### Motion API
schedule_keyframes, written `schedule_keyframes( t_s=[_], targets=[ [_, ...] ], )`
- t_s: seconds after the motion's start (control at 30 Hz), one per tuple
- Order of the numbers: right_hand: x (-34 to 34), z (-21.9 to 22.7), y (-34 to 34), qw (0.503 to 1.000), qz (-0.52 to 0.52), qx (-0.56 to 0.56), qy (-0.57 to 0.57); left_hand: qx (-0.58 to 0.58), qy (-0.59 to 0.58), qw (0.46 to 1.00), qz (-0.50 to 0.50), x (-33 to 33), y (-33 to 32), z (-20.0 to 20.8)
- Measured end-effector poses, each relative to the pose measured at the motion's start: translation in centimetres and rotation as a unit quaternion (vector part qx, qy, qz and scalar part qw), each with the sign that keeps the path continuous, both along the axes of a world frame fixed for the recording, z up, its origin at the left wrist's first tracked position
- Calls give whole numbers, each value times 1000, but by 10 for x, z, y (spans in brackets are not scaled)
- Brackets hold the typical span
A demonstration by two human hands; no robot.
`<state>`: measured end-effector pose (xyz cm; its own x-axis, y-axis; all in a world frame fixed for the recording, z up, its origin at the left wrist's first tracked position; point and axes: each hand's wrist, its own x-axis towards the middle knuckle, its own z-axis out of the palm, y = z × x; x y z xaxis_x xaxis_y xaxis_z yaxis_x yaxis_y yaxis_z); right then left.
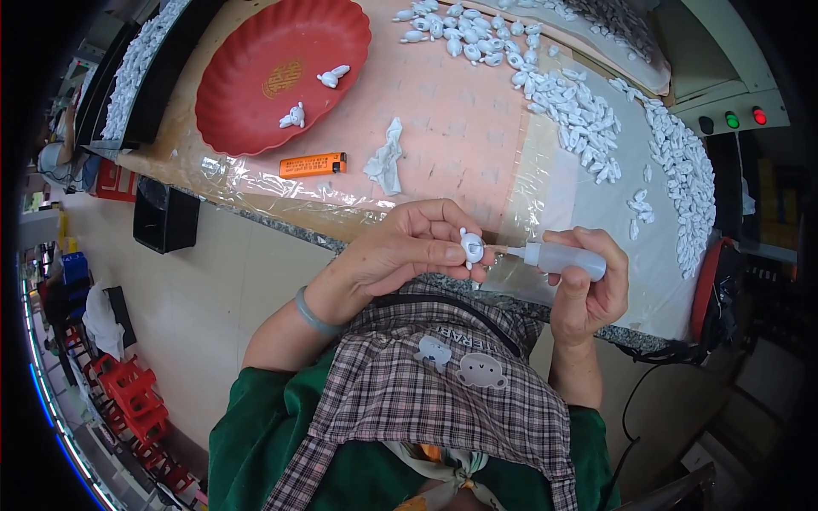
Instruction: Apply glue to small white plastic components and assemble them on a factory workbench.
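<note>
Between the thumb and fingers of my left hand [417,243] is a small white figure part [472,246] with a dark hollow in it. My right hand [590,277] grips a translucent squeeze bottle [567,259], tilted sideways. Its thin nozzle points left and reaches the figure part; whether the tip touches is too small to tell. Beyond my left hand lie a crumpled white tissue [386,159] and an orange lighter [313,164]. Two white animal figures [333,76] rest apart in a red scalloped tray [230,102].
Loose white rounded parts [469,32] lie at the table's far side. Longer white pieces [579,119] spread over the right side, with another heap [682,179] near the right edge. A black bin of white parts [141,72] stands far left. A control box [741,117] overhangs the right.
</note>
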<state>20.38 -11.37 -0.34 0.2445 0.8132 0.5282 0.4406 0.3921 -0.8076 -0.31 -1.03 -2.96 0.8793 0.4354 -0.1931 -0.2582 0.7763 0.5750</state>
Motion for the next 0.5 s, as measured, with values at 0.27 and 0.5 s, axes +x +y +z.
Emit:
schedule_keyframes(
  t_s=[0.27,0.5],
  targets=[
    [0,2,-5,998,-16,29,-58,4,-6,1000,13,0,0,-1],
    [-1,11,-5,987,-5,61,-152,38,25,998,35,0,0,3]
  ],
)
